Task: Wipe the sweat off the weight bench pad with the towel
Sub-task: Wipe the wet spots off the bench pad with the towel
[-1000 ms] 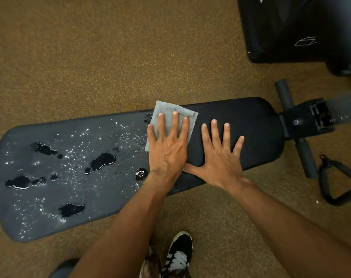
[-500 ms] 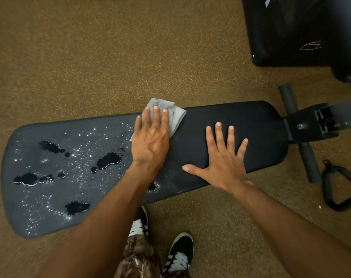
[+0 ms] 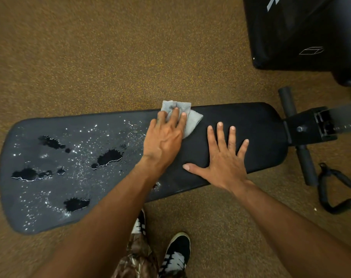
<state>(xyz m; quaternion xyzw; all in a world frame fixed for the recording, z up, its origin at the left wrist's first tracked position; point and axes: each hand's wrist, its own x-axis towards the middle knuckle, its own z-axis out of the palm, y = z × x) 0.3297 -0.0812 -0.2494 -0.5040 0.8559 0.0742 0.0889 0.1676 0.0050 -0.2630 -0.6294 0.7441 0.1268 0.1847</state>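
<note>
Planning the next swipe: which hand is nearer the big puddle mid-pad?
Left. The left hand, pressing the towel, is just beside the puddle; the right hand lies flat farther along, on the dry end of the pad.

light: dim, warm | glare: wet spots on pad [image 3: 50, 197] | edges: blurred, wide-angle bend

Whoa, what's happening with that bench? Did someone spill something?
A person is wiping down a wet weight bench pad. Their left hand presses a small gray towel against the pad's far edge, near its middle. Their right hand lies flat on the dry, narrower end. Sweat puddles and scattered droplets cover the wider end, which has not yet been wiped.
</note>
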